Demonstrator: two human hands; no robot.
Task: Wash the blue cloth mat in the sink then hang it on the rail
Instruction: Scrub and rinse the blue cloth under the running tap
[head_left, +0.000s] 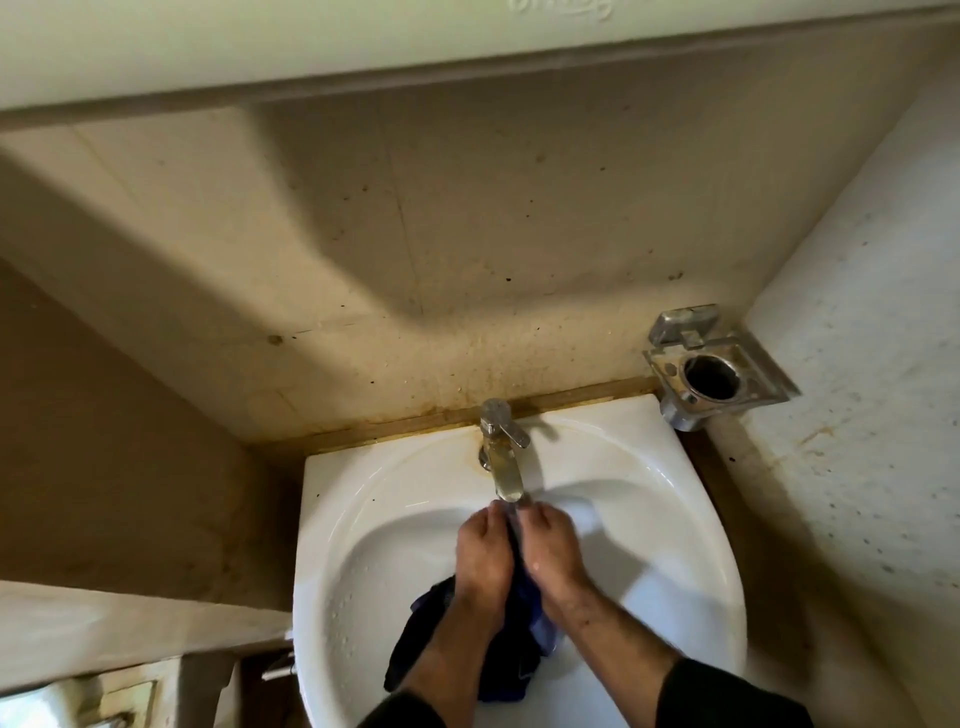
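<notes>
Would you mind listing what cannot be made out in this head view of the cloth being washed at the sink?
- Rail: none shows in the head view.
- Water flow: too faint to tell under the tap, whose spout end meets the fingertips.
- Blue cloth: mostly covered by the left hand, right hand and forearms.
- Sink drain: hidden under cloth and hands.
- Sink front rim: cut off by the bottom edge.

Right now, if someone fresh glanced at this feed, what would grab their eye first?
Both bare hands, left hand and right hand, pressed together under the stained chrome tap, gripping the dark blue cloth mat, which hangs down into the white ceramic sink. Next, the empty metal wall holder at the sink's back right corner, and the grimy, speckled beige wall behind.
</notes>
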